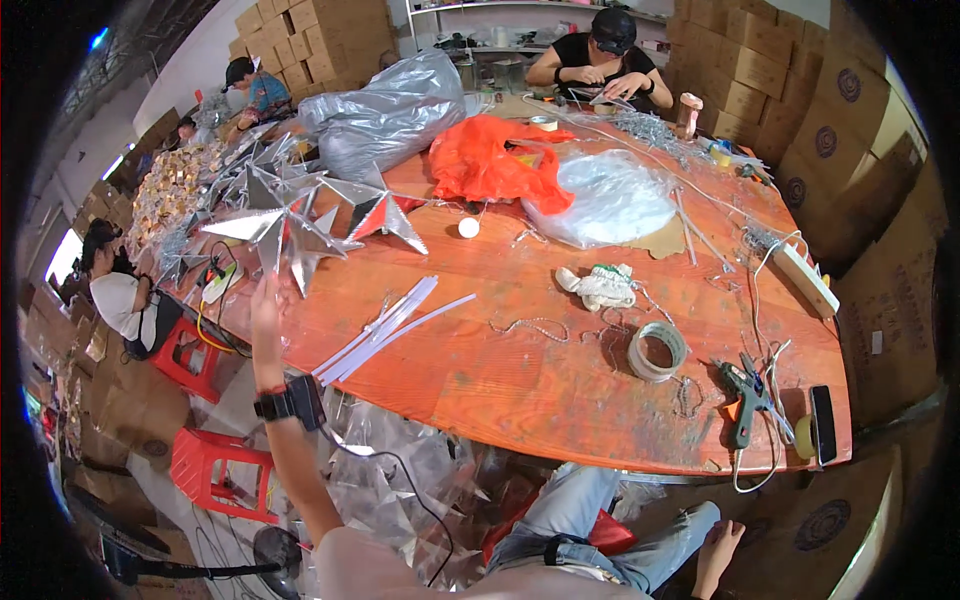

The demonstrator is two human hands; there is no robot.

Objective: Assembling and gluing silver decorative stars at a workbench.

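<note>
My left hand (267, 305), with a black band on its wrist, reaches over the table's left edge. Its fingertips are at the lower points of a silver foil star (268, 230); whether they grip it is hard to see. Beside it stands another silver star (385, 215) with a red patch. Right of my left hand lie several white glue sticks (385, 335) in a loose bundle. My right hand (722, 548) hangs low beside my right knee, off the table, fingers curled and nothing visible in them.
On the orange table (480, 370) lie a grey plastic bag (385, 115), a red bag (495, 165), a white glove (600, 287), a tape roll (657, 350), a glue gun (745, 395), a phone (823, 425) and a power strip (805, 280). A person (605, 65) works opposite. Red stools (222, 475) stand left.
</note>
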